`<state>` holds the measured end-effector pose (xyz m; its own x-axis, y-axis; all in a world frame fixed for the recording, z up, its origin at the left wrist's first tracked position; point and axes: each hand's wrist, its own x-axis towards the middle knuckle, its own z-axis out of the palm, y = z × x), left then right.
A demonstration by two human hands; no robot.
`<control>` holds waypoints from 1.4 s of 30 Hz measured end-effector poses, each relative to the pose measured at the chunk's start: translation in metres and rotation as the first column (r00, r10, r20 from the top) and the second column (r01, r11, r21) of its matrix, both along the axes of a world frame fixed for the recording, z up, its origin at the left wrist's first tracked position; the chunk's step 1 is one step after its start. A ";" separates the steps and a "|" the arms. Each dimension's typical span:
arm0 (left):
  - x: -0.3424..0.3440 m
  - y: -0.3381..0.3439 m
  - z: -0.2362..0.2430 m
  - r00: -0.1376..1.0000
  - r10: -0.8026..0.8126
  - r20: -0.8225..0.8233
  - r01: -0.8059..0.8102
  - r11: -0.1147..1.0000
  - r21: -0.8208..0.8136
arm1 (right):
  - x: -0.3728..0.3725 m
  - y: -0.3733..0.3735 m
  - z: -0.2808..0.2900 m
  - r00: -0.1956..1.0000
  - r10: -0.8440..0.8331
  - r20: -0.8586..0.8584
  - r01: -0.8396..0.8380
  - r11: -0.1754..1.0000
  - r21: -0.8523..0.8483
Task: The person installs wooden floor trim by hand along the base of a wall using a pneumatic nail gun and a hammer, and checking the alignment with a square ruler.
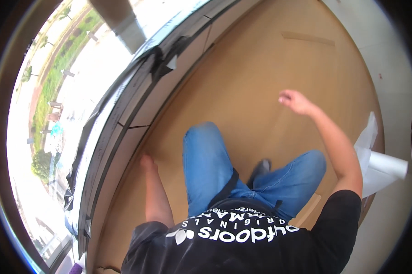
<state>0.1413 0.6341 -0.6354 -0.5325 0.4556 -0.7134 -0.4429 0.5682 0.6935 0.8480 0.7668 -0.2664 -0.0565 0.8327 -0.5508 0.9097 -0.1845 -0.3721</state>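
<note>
Brown cardboard sheeting (pixel 247 82) covers the floor around my bent knees. My left hand (pixel 147 162) is low beside my left knee, at the sheet's edge along the tiled base (pixel 135 119) of the window wall. It looks small and blurred, so its fingers cannot be made out. Out ahead of my right knee, my right hand (pixel 298 102) is above the cardboard with its fingers curled in. Whatever they hold, if anything, is hidden.
A white roll (pixel 388 165) with loose white sheeting lies at the right. Torn black plastic (pixel 158 64) hangs along the window ledge on the left. A tape strip (pixel 307 39) crosses the far cardboard. Pale floor (pixel 395 77) borders the cardboard on the right.
</note>
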 end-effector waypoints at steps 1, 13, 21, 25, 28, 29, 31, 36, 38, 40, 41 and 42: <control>0.034 0.026 0.017 0.999 -0.009 0.038 0.009 1.000 -0.019 | 0.043 0.029 0.030 0.999 -0.005 0.039 0.002 0.998 0.069; 0.147 0.075 0.212 0.895 -0.430 -0.121 0.420 0.902 -0.100 | 0.535 -0.076 -0.234 0.878 -0.478 -0.031 0.474 0.857 0.203; 0.196 0.035 0.394 0.893 -0.334 -0.302 0.223 0.911 -0.348 | 0.498 -0.091 -0.373 0.929 -0.365 -0.066 0.348 0.918 -0.189; 0.180 0.021 0.434 0.792 -0.412 -0.450 0.266 0.897 -0.354 | 0.405 0.096 -0.312 0.925 -0.269 -0.270 0.281 0.960 0.008; 0.229 0.055 0.412 0.767 -0.466 -0.440 0.256 0.852 -0.456 | 0.349 0.229 -0.273 0.915 -0.261 -0.308 0.294 0.954 0.064; 0.244 0.079 0.389 0.619 -0.604 -0.503 0.378 0.790 -0.483 | 0.352 0.285 -0.263 0.911 -0.253 -0.326 0.290 0.955 0.067; 0.260 0.103 0.375 0.437 -0.725 -0.532 0.425 0.688 -0.588 | 0.265 0.340 -0.252 0.907 -0.170 -0.386 0.221 0.971 0.094; 0.289 0.168 0.288 0.547 -0.742 -0.387 0.552 0.667 -0.500 | 0.097 0.411 -0.237 0.814 -0.078 -0.575 0.204 0.966 0.159; 0.300 0.202 0.246 0.721 -0.650 -0.240 0.511 0.732 -0.450 | 0.059 0.420 -0.248 0.792 -0.141 -0.594 0.263 0.957 0.123; 0.298 0.233 0.207 0.847 -0.523 -0.091 0.442 0.791 -0.423 | 0.033 0.429 -0.260 0.747 -0.172 -0.642 0.312 0.944 0.110; 0.294 0.241 0.190 0.922 -0.384 -0.053 0.344 0.875 -0.341 | 0.021 0.431 -0.264 0.687 -0.191 -0.701 0.361 0.927 0.102; 0.287 0.241 0.177 0.973 -0.230 -0.011 0.219 0.938 -0.268 | 0.005 0.430 -0.262 0.685 -0.202 -0.700 0.353 0.932 0.076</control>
<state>0.4283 0.8752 -0.4585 -0.4697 0.3652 -0.8038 -0.2571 0.8144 0.5202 0.8529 1.1965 -0.5280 -0.0956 0.9528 -0.2882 0.3206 -0.2446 -0.9151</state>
